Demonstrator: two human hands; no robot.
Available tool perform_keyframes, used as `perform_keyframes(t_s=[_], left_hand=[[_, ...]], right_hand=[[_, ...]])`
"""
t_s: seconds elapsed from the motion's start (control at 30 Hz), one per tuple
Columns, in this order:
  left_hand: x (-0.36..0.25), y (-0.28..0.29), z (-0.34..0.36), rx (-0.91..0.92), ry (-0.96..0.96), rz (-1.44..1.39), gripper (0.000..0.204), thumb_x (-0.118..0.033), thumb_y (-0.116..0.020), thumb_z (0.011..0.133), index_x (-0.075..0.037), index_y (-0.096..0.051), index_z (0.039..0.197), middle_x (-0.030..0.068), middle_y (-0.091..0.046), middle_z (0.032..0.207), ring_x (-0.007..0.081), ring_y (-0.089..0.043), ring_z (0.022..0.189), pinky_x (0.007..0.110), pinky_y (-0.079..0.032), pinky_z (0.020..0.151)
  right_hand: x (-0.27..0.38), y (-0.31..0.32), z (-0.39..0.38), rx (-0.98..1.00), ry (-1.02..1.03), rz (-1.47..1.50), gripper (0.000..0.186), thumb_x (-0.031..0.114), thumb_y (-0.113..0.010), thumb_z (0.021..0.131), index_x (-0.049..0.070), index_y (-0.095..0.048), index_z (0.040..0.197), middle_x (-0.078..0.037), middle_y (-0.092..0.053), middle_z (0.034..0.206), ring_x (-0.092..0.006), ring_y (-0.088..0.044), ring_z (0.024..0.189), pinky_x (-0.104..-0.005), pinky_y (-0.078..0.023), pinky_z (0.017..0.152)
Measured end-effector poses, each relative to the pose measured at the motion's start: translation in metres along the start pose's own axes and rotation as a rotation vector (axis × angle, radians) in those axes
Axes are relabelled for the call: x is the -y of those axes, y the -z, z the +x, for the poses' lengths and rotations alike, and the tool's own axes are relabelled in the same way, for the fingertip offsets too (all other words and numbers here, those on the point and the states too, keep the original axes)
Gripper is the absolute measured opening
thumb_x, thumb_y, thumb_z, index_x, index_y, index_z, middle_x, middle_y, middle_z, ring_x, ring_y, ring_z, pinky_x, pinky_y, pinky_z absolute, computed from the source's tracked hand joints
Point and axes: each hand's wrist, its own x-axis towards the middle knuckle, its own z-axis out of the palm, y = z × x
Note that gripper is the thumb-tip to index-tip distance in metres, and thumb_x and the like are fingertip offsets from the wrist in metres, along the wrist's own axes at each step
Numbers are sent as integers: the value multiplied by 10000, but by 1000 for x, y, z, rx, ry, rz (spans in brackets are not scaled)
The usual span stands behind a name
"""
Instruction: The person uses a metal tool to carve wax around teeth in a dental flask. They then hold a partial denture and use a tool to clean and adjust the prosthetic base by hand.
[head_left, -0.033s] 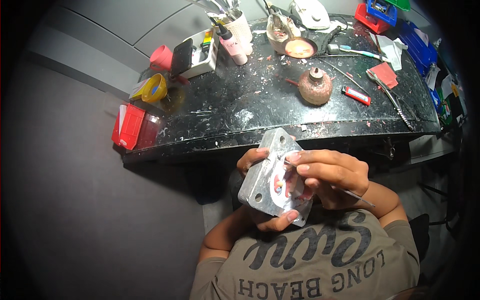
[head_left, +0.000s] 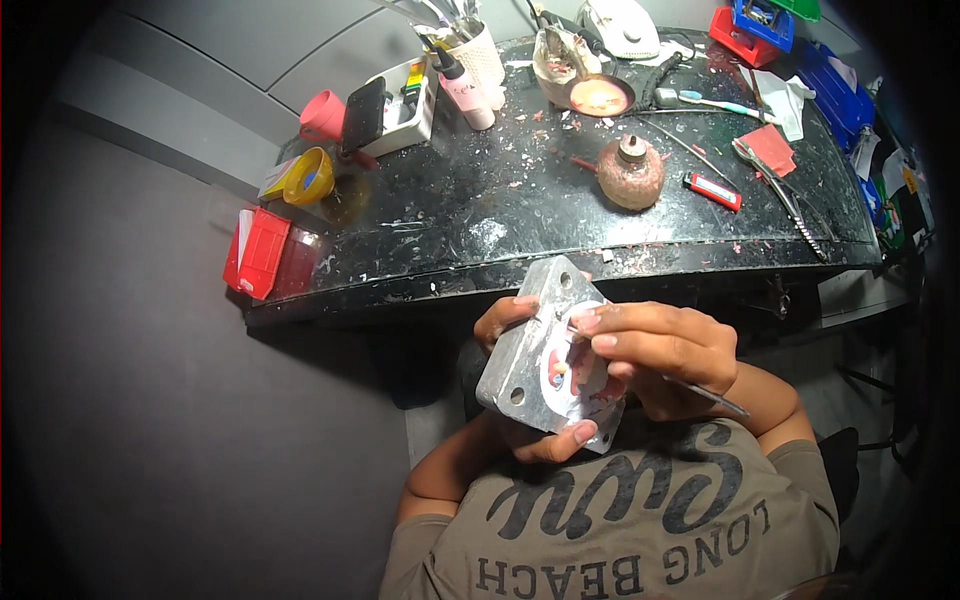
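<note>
My left hand (head_left: 545, 440) grips a grey metal flask (head_left: 512, 370) with bolt holes, fingers wrapped round its far left and near sides, held tilted in front of me below the bench edge. Inside it sit white plaster (head_left: 552, 390) and pinkish-red material with small pale pieces. My right hand (head_left: 670, 350) pinches a slim metal tool (head_left: 725, 400), its fingertips over the flask's inner surface; the rear of the tool sticks out down and right. The tool's working tip is hidden or too small to make out.
The black bench (head_left: 420, 230) holds a round pink-stained burner (head_left: 630, 180), a pan of pink material (head_left: 600, 95), a red lighter (head_left: 712, 190), metal tools (head_left: 795, 210), a tool cup (head_left: 480, 55), a white container (head_left: 405, 120), a yellow bowl (head_left: 307, 175) and coloured bins (head_left: 760, 25).
My right fingers have shifted very slightly on the tool over the flask; everything else looks the same.
</note>
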Motion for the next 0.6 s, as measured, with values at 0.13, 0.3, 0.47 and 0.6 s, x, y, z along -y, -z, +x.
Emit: perform_keyframes(t_s=[0.13,0.3,0.47,0.6], left_hand=[[-4,-7,-4,-139,77,-42,1097,-183,-770,728,-199,-77,1578,247,-342,1537,322,-500,1359,477,-455,1129],[-14,-5,-6,-150,189,-170,1081,-144,-771,735,-238,-93,1572,277,-308,1566,341,-570,1313,458,-536,1064],[-12,-3,-6,-83,173,-214,1064,-117,-754,727,-254,-113,1565,281,-299,1572,343,-596,1302,453,-563,1047],[-11,-3,-5,-109,172,-199,1052,-113,-741,719,-246,-124,1561,279,-308,1569,345,-575,1326,450,-565,1043]], right_hand=[[-1,2,-1,76,24,16,185,28,-733,947,15,-732,1132,-206,-762,1168,-342,-773,1077,-432,-648,905],[3,8,4,110,-53,99,212,53,-772,904,48,-748,1115,-156,-780,1154,-331,-770,1098,-443,-649,909],[7,11,7,135,-102,131,186,77,-794,875,68,-769,1059,-130,-794,1112,-317,-775,1087,-431,-644,920],[6,11,7,134,-104,125,179,67,-795,868,66,-772,1046,-129,-796,1105,-317,-777,1081,-430,-644,917]])
